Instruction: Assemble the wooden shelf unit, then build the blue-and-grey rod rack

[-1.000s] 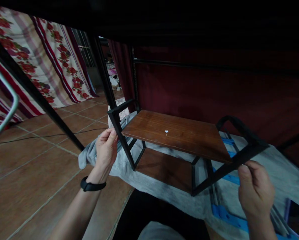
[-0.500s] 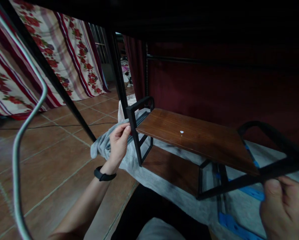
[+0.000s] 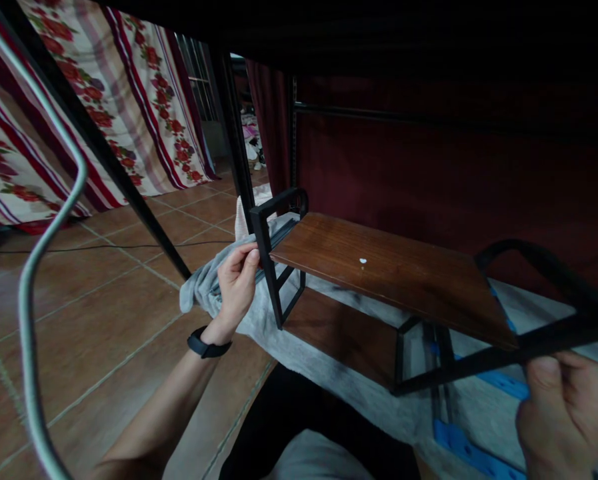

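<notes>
A small two-tier shelf rack has a brown wooden board (image 3: 393, 273) on top, a lower board (image 3: 339, 337), and black metal side frames. My left hand (image 3: 237, 280), with a dark band at its wrist, pinches with thumb and forefinger against the outer side of the left frame (image 3: 263, 240). What sits between those fingertips is too small or hidden to tell. On the other side, my right hand (image 3: 563, 407) is closed, its fingertips against the outer side of the right frame (image 3: 479, 363). Its hold is hidden too. A small white mark (image 3: 363, 261) shows on the top board.
Grey cloth (image 3: 329, 380) lies beneath the rack, with blue strips (image 3: 473, 453) at right. Dark metal legs (image 3: 233, 133) rise at left, beside a bent pale tube (image 3: 26, 320). A floral curtain (image 3: 143, 100) hangs over the tiled floor (image 3: 103, 320). A dark tabletop is overhead.
The view has shifted slightly, so the rack and surroundings appear a little higher. Both hands keep their places against the side frames.
</notes>
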`<action>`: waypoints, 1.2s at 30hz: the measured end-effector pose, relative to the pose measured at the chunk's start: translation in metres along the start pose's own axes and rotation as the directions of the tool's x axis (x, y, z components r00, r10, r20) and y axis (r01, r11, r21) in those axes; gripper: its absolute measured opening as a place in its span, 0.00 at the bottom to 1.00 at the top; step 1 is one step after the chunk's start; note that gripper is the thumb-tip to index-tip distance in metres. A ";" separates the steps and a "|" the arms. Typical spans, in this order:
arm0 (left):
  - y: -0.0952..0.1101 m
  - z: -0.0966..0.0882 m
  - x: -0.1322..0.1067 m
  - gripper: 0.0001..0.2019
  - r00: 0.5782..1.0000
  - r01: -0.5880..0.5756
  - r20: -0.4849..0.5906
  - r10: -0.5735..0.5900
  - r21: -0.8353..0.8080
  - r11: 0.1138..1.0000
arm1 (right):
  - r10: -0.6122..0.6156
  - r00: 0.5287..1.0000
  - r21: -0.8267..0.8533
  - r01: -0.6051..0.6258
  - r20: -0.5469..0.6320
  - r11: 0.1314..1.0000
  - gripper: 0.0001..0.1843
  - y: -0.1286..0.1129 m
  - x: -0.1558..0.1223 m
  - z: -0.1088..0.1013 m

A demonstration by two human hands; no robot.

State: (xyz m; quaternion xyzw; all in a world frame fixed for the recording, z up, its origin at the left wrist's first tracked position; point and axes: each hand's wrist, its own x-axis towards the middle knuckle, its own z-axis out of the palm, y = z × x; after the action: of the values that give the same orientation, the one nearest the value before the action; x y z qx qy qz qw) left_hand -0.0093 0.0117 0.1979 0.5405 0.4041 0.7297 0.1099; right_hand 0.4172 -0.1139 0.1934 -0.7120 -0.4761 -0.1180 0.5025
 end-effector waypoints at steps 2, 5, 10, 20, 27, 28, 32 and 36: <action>0.001 0.000 0.000 0.10 1.000 0.012 -0.011 -0.012 -0.004 1.000 | -0.018 0.999 0.029 0.018 -0.031 0.999 0.26 0.003 0.001 0.003; 0.005 0.001 0.000 0.12 0.999 0.040 -0.023 -0.040 -0.012 0.999 | -0.047 0.997 0.046 0.050 -0.065 0.998 0.25 0.009 0.003 0.006; 0.008 0.003 0.002 0.12 0.999 0.038 -0.029 -0.037 0.005 0.999 | -0.053 0.998 0.033 0.054 -0.012 0.998 0.23 0.007 0.001 0.004; -0.004 -0.001 0.000 0.13 0.999 0.025 -0.029 -0.025 -0.012 1.000 | -0.055 0.997 0.043 0.057 -0.050 0.997 0.24 0.002 -0.007 0.005; -0.013 0.001 0.002 0.14 0.996 0.082 -0.039 -0.084 -0.068 0.994 | 0.045 0.996 0.218 -0.028 -0.076 0.975 0.28 -0.003 -0.008 0.012; -0.018 0.002 0.002 0.14 0.993 0.110 -0.033 -0.113 -0.078 0.991 | 0.068 0.994 0.299 -0.039 -0.089 0.953 0.28 -0.004 -0.007 0.014; -0.052 0.002 -0.010 0.14 0.938 0.345 0.033 -0.344 -0.140 0.928 | 0.132 0.991 0.370 -0.118 -0.012 0.921 0.25 0.010 -0.007 0.026; -0.086 -0.001 -0.039 0.19 0.764 0.632 0.172 -0.622 -0.003 0.775 | 0.148 0.951 0.343 -0.239 0.272 0.908 0.22 0.051 -0.026 0.054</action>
State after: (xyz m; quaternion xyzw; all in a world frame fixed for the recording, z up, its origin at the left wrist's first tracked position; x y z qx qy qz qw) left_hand -0.0189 0.0441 0.1097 0.4281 0.5289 0.6168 0.3957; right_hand 0.4276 -0.0859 0.1209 -0.6569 -0.4734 0.1117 0.5762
